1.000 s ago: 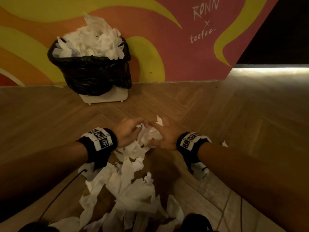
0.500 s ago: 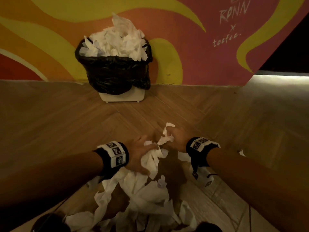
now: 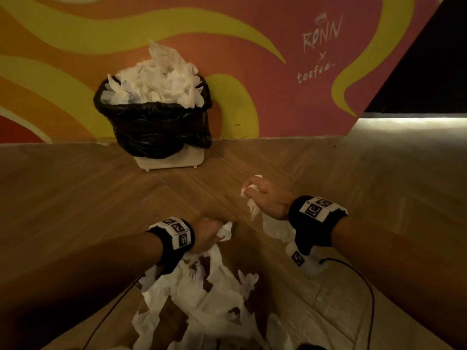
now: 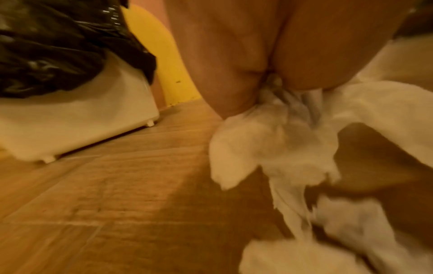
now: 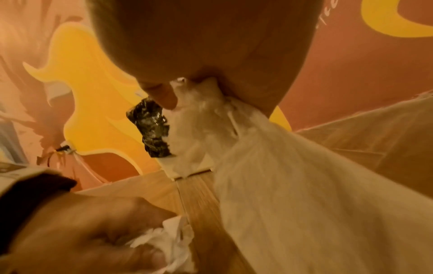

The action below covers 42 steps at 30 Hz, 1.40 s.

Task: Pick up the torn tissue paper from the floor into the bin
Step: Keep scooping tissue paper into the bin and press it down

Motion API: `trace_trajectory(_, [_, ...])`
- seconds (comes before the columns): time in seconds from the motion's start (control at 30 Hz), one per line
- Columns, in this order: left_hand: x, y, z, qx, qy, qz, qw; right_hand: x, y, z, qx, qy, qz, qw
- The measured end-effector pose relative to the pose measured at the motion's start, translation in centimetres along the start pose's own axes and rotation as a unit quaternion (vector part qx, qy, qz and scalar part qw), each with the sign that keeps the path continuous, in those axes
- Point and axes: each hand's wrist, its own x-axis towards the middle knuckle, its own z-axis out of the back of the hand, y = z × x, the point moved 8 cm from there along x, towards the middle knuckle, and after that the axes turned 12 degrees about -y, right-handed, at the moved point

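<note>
While torn white tissue paper lies piled on the wooden floor, your left hand grips a clump, fingers curled; your right hand clutches another. Overfull black-lined white bin sits against the wall.

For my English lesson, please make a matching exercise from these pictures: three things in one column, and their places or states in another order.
Things:
1. left hand
2. right hand
3. white bin with black plastic liner

States:
A. stands against the painted wall, heaped with white tissue
B. grips white tissue, raised nearer the bin
C. grips tissue just above the torn white tissue pile on the wooden floor

Pairs: 1-C, 2-B, 3-A
</note>
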Motion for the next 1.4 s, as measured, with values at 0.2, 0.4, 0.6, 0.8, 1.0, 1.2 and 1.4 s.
trace_trajectory(0.2, [-1.8, 1.3, 13.4, -0.113, -0.212, 0.051, 0.969, 3.6, 7.1, 2.7, 0.007, 0.001, 0.067, 0.998])
trace_trajectory(0.4, [-6.6, 4.2, 28.2, -0.190, -0.517, 0.076, 0.831, 7.5, 15.7, 6.5, 0.086, -0.112, 0.158, 0.977])
trace_trajectory(0.6, [-10.0, 9.0, 37.4, -0.196, -0.731, 0.110, 0.645, 11.8, 20.5, 7.8, 0.185, -0.255, 0.196, 0.928])
trace_trajectory(0.8, [-9.3, 11.1, 40.6, -0.109, -0.760, 0.147, 0.624, 15.4, 22.2, 7.3, 0.166, -0.360, 0.218, 0.892])
trace_trajectory(1.0, [-1.8, 12.1, 37.6, 0.037, -0.510, 0.147, 0.847, 19.2, 20.3, 3.2, -0.021, -0.283, 0.170, 0.944])
trace_trajectory(1.2, [-0.6, 12.6, 34.4, 0.014, -0.370, 0.108, 0.923, 18.1, 20.1, -1.1, -0.103, -0.062, 0.211, 0.970])
trace_trajectory(1.4, [-0.2, 13.6, 33.3, 0.011, -0.290, 0.123, 0.949, 19.6, 20.4, -1.2, -0.192, -0.084, 0.262, 0.942])
